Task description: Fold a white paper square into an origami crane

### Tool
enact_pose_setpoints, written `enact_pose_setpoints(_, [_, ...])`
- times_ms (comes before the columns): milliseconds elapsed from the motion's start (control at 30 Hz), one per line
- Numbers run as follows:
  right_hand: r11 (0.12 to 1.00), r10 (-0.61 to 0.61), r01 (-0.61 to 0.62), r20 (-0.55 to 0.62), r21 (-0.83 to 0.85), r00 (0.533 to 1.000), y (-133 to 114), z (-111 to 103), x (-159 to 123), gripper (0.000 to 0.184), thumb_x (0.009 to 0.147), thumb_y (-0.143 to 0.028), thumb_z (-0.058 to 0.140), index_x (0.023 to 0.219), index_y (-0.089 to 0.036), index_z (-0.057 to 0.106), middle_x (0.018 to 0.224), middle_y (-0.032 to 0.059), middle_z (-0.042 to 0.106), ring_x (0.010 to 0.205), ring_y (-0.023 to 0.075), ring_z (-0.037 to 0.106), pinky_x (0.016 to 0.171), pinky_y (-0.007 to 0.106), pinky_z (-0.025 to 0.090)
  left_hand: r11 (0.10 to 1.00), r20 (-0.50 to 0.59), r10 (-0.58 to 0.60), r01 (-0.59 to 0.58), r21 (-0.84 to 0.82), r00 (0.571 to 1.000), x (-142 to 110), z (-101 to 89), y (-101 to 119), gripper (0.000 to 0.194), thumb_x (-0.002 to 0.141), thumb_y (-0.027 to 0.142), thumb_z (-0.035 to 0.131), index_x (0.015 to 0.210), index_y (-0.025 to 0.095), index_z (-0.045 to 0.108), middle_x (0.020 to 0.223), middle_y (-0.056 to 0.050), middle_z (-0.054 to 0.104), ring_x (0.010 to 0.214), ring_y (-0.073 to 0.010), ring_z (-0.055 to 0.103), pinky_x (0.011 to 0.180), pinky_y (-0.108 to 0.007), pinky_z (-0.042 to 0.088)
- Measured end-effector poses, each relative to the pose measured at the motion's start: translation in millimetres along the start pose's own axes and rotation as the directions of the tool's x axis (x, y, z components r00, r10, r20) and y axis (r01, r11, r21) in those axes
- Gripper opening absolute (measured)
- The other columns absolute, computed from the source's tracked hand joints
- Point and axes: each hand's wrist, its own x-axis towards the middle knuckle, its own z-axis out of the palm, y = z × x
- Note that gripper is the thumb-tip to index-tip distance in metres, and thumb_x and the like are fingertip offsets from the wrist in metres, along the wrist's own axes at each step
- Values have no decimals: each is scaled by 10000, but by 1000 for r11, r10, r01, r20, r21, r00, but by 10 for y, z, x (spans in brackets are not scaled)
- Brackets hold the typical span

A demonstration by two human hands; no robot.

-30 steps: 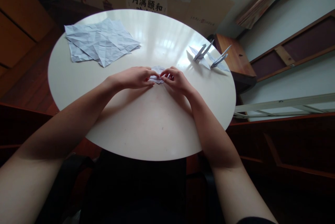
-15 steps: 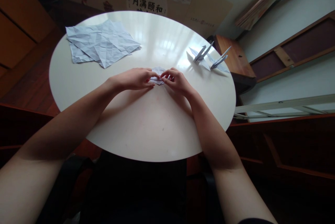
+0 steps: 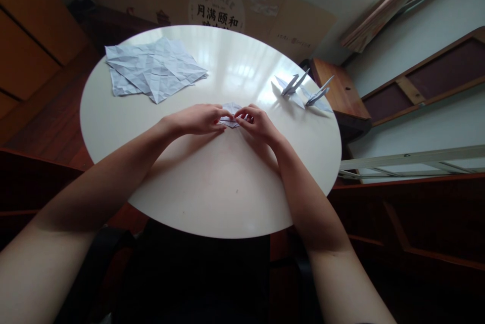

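Small, white, folded-paper piece (image 3: 231, 107) lies on the glossy white oval surface (image 3: 212, 187), between both hands. Left hand (image 3: 200, 118): fingers slightly parted, at its left side. Right hand (image 3: 257, 122): fingers curled nearly together, at its right. Whether either grips it cannot be determined.

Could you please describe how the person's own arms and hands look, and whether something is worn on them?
The left hand and right hand are both ungloved. The left forearm and right forearm are bare, with no sleeve, watch or bracelet visible on them. Any ring would be too small to make out.
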Motion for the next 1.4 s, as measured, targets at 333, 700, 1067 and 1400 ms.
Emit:
enact_pose_setpoints(333, [1000, -13, 13, 6, 13, 1000, 46, 15, 10, 140, 906, -247, 670, 965, -170, 770, 922, 17, 582, 681, 89, 515, 743, 272, 505, 999, -1, -31, 31, -15, 1000, 12, 8, 10, 467, 983, 306, 575, 1440, 256, 653, 1242, -86, 704, 939, -205, 687, 817, -250, 480])
enact_pose_setpoints(700, [1000, -13, 14, 22, -1, 1000, 61, 29, 13, 137, 931, -258, 679, 984, -180, 778, 946, 25, 593, 757, 115, 604, 774, 277, 510, 994, -19, -74, 73, -84, 997, 15, 41, -16, 451, 985, 339, 572, 1414, 241, 673, 1207, -94, 715, 902, -219, 679, 808, -286, 479])
enact_pose_setpoints(1067, [1000, 4, -4, 36, -3, 999, 26, 19, 28, 112, 920, -232, 702, 971, -168, 777, 929, 19, 593, 733, 101, 591, 781, 272, 511, 991, -40, -59, 53, -121, 997, 17, 77, -72, 448, 972, 372, 561, 1381, 240, 685, 1058, -76, 698, 838, -209, 638, 769, -290, 457])
enact_pose_setpoints(1400, [1000, 10, -10, 39, 1, 999, 25, 18, 25, 96, 922, -226, 710, 972, -171, 770, 921, 9, 580, 746, 100, 606, 782, 263, 510, 991, -60, -73, 66, -119, 996, 26, 118, -117, 430, 965, 394, 569, 1339, 237, 712, 911, -48, 656, 749, -186, 601, 709, -273, 422])
